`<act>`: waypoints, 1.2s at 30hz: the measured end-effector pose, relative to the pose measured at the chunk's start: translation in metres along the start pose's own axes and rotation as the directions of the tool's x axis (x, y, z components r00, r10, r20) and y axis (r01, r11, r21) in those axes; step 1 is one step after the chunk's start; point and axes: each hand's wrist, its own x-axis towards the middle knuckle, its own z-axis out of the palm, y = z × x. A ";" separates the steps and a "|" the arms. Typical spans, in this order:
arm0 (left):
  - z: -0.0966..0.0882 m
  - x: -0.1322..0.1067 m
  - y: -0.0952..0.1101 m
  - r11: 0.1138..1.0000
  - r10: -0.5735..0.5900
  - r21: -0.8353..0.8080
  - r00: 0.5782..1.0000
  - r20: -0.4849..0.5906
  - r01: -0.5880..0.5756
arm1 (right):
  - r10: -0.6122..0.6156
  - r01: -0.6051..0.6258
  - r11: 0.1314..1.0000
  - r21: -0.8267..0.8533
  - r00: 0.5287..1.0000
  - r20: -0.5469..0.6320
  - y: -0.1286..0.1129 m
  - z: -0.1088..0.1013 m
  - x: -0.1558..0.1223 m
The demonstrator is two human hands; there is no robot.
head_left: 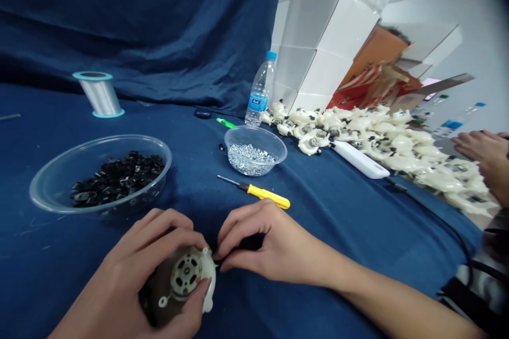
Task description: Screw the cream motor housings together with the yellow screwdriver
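My left hand (135, 270) is shut around a cream plastic housing (207, 280), with a round metal motor end (186, 274) facing up and a dark body beneath it. My right hand (258, 241) sits just right of the housing, its fingertips at or very near the rim. Whether those fingers pinch something small, I cannot tell. A yellow-handled screwdriver (264, 196) lies on the blue cloth (318, 243) just above my right hand.
A clear bowl of silver screws (254, 151) and a larger clear bowl of black parts (99, 175) stand ahead. Beyond lie a heap of cream housings (389, 143), a white power bank (360, 159), a water bottle (260, 90) and a spool (99, 94). A co-worker's hands (483, 156) are at far right.
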 end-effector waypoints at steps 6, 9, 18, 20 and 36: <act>-0.003 0.016 0.001 0.995 -0.098 -0.009 0.962 0.254 0.104 | 0.061 -0.060 0.998 0.032 0.997 -0.047 -0.004 0.006 -0.002; -0.002 0.019 0.001 0.986 -0.156 -0.010 0.931 0.330 0.168 | 0.037 -0.038 0.999 -0.025 0.998 -0.051 -0.009 0.008 -0.004; 0.004 0.008 0.001 0.987 -0.146 -0.022 0.931 0.334 0.162 | 0.013 -0.017 0.997 -0.069 0.998 -0.062 -0.007 0.008 -0.005; 0.005 0.008 0.001 0.979 -0.183 -0.019 0.922 0.341 0.201 | -0.005 0.000 0.995 -0.099 0.999 -0.052 -0.006 0.007 -0.005; 0.004 0.011 0.004 0.990 -0.103 -0.070 0.965 0.240 0.123 | 0.028 -0.038 0.998 -0.053 0.985 -0.171 0.007 0.016 -0.007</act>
